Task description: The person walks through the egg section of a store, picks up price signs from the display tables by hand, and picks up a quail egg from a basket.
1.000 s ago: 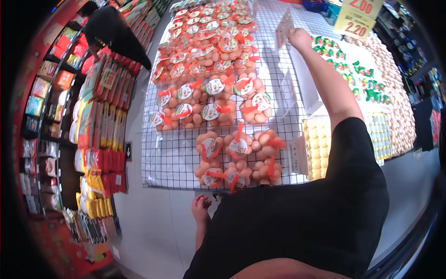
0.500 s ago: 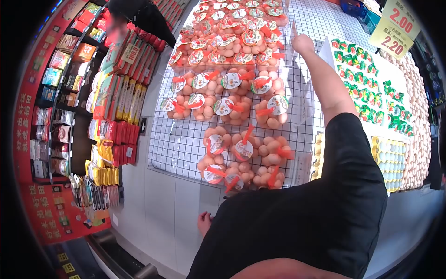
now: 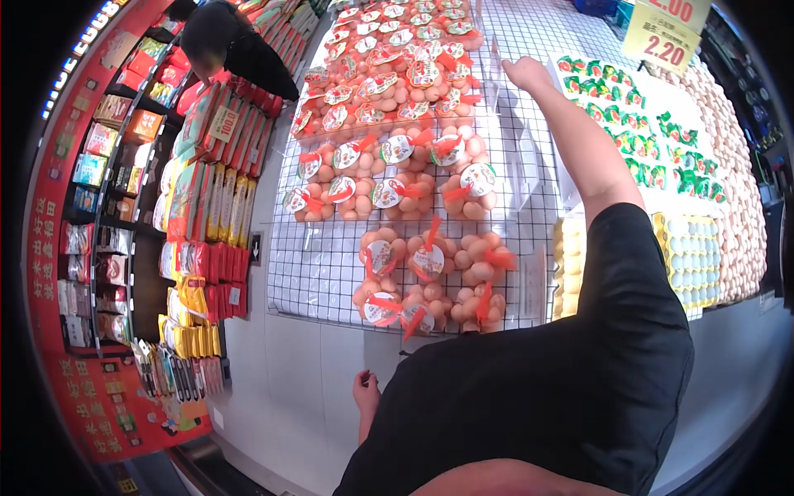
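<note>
My right arm stretches far across the display counter. My right hand (image 3: 527, 74) is closed, its fingertips at the edge of an upright clear plastic divider (image 3: 495, 76) beside the netted eggs. My left hand (image 3: 365, 387) hangs low in front of the counter's pale side. Its fingers are curled, and a dark spot shows at them; what they hold, if anything, I cannot make out. Red net bags of brown eggs (image 3: 428, 258) with round white labels lie in rows on the white grid-lined counter top (image 3: 310, 277).
Green-wrapped packs (image 3: 637, 145), egg trays (image 3: 691, 256) and loose eggs (image 3: 736, 198) lie to the right under yellow price signs (image 3: 668, 37). On the left are shelves of packaged goods (image 3: 107, 182) and stacked bags (image 3: 223, 157). A person in black (image 3: 236, 50) bends there.
The view has shifted, so the counter and eggs appear farther left. My right hand remains by the clear divider. More of my left hand and wrist shows. The person in black shows more fully.
</note>
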Available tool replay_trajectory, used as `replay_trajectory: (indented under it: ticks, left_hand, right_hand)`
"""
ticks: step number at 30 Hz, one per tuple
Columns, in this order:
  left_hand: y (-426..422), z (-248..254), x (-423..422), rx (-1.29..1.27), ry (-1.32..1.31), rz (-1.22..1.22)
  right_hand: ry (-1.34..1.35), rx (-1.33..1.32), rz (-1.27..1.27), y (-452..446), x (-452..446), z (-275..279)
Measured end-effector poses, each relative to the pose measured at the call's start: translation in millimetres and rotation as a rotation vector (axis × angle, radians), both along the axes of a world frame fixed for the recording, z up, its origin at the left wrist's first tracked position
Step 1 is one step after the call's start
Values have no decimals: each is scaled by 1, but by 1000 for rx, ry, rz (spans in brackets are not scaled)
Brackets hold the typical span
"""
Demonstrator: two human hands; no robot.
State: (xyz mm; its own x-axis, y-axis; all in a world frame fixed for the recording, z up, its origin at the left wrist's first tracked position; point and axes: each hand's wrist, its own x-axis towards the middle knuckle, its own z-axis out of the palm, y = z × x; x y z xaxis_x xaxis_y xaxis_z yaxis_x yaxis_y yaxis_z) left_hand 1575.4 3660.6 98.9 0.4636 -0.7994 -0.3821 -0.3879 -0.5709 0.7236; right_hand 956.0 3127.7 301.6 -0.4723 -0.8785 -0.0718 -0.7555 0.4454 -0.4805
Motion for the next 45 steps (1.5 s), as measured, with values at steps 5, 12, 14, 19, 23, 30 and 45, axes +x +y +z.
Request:
replay_trajectory:
  ticks: [5,12,14,19,23,30,45]
  left_hand:
    - [37,-52,59,175,-84,22]
    - [107,-189,175,392,-189,-194]
    - [104,-187,185,411,-171,-273]
    - [83,-184,200,393,-107,-416]
    - [60,-181,199,435,-60,-524]
    - [15,-193,184,445,-241,-1223]
    - [77,-218,28,83,-810,-2113]
  right_hand:
    - [-33,-155,-125,65,-1,9]
    - [-81,-389,-121,221,11,44]
    - [-122,-352,-98,283,27,64]
    - [-124,-669,-212,467,73,54]
    - [-218,-640,-561,624,118,-25]
    - [-164,512,-579,933,231,-285]
    - [-442,343,-669,1062,169,-338]
